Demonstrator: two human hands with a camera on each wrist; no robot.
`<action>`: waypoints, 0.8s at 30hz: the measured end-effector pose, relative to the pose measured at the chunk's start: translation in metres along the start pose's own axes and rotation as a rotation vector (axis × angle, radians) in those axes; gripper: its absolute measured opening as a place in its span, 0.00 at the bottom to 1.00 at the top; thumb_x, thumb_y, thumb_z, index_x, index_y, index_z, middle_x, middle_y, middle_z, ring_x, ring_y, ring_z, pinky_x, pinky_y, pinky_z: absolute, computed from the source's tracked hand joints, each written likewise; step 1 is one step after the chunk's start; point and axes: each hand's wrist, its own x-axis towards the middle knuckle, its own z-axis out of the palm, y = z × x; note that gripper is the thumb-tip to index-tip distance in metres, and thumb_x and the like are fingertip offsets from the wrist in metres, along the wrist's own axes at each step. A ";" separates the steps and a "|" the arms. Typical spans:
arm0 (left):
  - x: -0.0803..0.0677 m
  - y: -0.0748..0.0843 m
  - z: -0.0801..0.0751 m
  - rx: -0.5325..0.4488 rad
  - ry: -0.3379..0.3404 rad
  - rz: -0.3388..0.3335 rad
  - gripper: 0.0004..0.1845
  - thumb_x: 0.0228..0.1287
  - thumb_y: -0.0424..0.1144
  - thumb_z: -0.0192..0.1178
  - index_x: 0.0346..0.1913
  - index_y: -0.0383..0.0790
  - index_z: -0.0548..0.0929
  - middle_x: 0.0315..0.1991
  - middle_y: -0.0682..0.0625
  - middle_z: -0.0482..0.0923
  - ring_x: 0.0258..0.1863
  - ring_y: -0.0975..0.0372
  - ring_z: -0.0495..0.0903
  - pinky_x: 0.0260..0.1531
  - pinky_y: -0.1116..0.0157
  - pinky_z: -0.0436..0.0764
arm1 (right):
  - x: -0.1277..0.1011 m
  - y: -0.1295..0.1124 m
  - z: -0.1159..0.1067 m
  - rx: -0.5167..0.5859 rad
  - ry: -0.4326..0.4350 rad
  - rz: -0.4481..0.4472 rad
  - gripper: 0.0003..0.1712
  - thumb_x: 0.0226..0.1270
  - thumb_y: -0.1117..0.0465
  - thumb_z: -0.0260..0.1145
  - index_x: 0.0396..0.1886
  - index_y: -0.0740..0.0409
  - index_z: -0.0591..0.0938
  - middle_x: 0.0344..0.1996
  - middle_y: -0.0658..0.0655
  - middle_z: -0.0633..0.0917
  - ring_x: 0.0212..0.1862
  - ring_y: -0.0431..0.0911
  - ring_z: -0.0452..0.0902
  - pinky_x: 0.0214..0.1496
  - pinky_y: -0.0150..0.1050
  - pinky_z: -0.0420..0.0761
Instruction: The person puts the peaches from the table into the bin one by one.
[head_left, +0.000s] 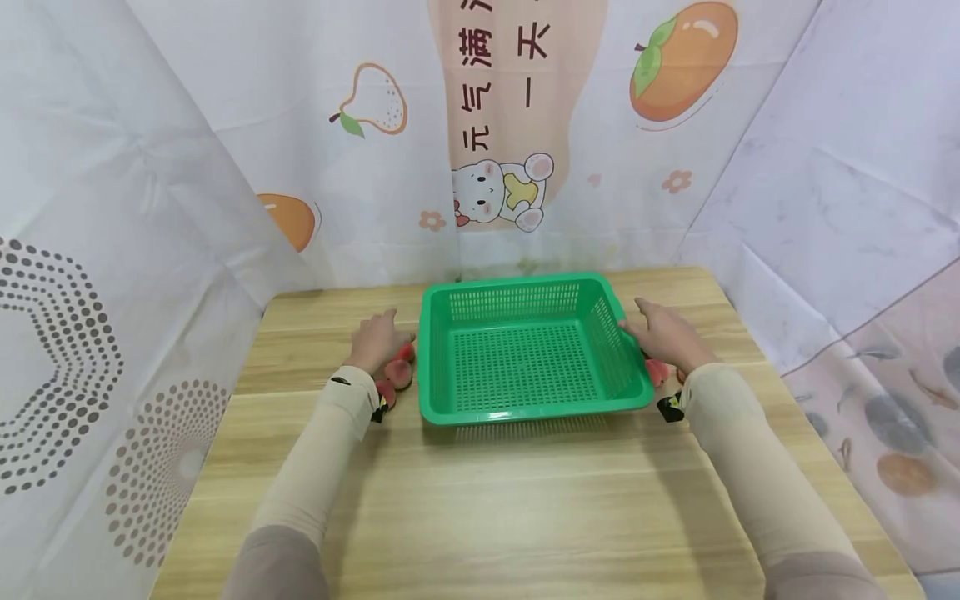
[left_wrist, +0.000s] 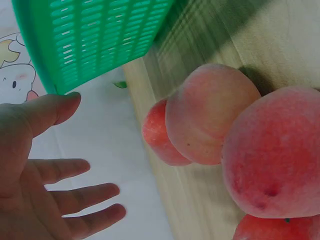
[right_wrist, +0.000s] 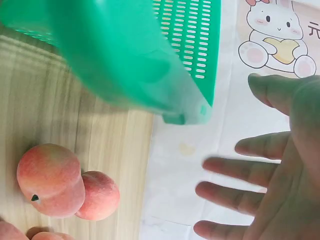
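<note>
A green slotted plastic basket [head_left: 525, 412] stands empty on the wooden table [head_left: 487, 500]. My left hand [head_left: 378, 337] hovers open just left of it, above a cluster of pink-red peaches [head_left: 397, 375]. In the left wrist view the peaches [left_wrist: 215, 120] lie on the wood, the basket wall [left_wrist: 90, 40] is above, and my left-hand fingers [left_wrist: 75, 195] are spread and hold nothing. My right hand [head_left: 663, 333] is open beside the basket's right rim, over more peaches [head_left: 656, 371]. The right wrist view shows those peaches [right_wrist: 50, 180], the basket corner [right_wrist: 150, 65] and my spread right-hand fingers [right_wrist: 230, 190].
Printed fabric screens with fruit and bear pictures [head_left: 502, 192] close in the table at the back and both sides. Bare wood stretches from the basket to the near table edge.
</note>
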 end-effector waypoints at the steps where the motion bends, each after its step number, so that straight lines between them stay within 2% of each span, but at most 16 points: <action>1: 0.000 -0.001 0.001 0.009 -0.012 -0.005 0.38 0.69 0.53 0.55 0.74 0.36 0.58 0.69 0.33 0.65 0.68 0.37 0.62 0.65 0.37 0.62 | 0.000 0.001 0.001 0.000 0.000 -0.006 0.44 0.77 0.43 0.48 0.75 0.72 0.50 0.70 0.78 0.60 0.69 0.73 0.56 0.69 0.67 0.59; 6: 0.002 -0.005 0.006 0.049 -0.070 -0.018 0.38 0.70 0.53 0.54 0.74 0.35 0.58 0.69 0.33 0.65 0.67 0.35 0.64 0.64 0.36 0.62 | 0.002 0.008 0.007 0.004 0.004 -0.019 0.39 0.77 0.47 0.50 0.72 0.74 0.58 0.63 0.77 0.71 0.60 0.70 0.72 0.62 0.65 0.70; 8: 0.003 -0.007 0.008 0.050 -0.077 -0.019 0.37 0.71 0.53 0.54 0.74 0.34 0.59 0.70 0.33 0.65 0.67 0.35 0.64 0.64 0.35 0.61 | 0.003 0.009 0.009 -0.002 0.004 -0.024 0.38 0.77 0.48 0.51 0.71 0.75 0.60 0.60 0.76 0.74 0.58 0.68 0.74 0.60 0.64 0.72; 11: 0.004 -0.009 0.009 0.036 -0.069 -0.016 0.37 0.70 0.53 0.54 0.73 0.34 0.61 0.69 0.34 0.66 0.67 0.36 0.64 0.65 0.35 0.60 | 0.004 0.009 0.010 -0.016 0.003 -0.034 0.37 0.77 0.48 0.51 0.70 0.75 0.63 0.57 0.76 0.77 0.56 0.68 0.76 0.59 0.63 0.73; 18: 0.003 -0.011 0.014 0.015 -0.085 -0.014 0.34 0.70 0.50 0.53 0.71 0.33 0.64 0.69 0.35 0.67 0.67 0.39 0.67 0.62 0.40 0.65 | 0.003 0.009 0.011 -0.021 -0.004 -0.021 0.34 0.76 0.47 0.53 0.65 0.74 0.70 0.52 0.76 0.80 0.53 0.67 0.77 0.55 0.62 0.76; 24: 0.004 -0.014 0.018 0.013 -0.091 -0.009 0.31 0.70 0.49 0.52 0.68 0.33 0.68 0.66 0.36 0.71 0.65 0.40 0.69 0.62 0.40 0.65 | 0.002 0.011 0.015 -0.012 -0.016 0.006 0.33 0.75 0.48 0.55 0.62 0.74 0.73 0.52 0.75 0.80 0.53 0.67 0.78 0.53 0.61 0.77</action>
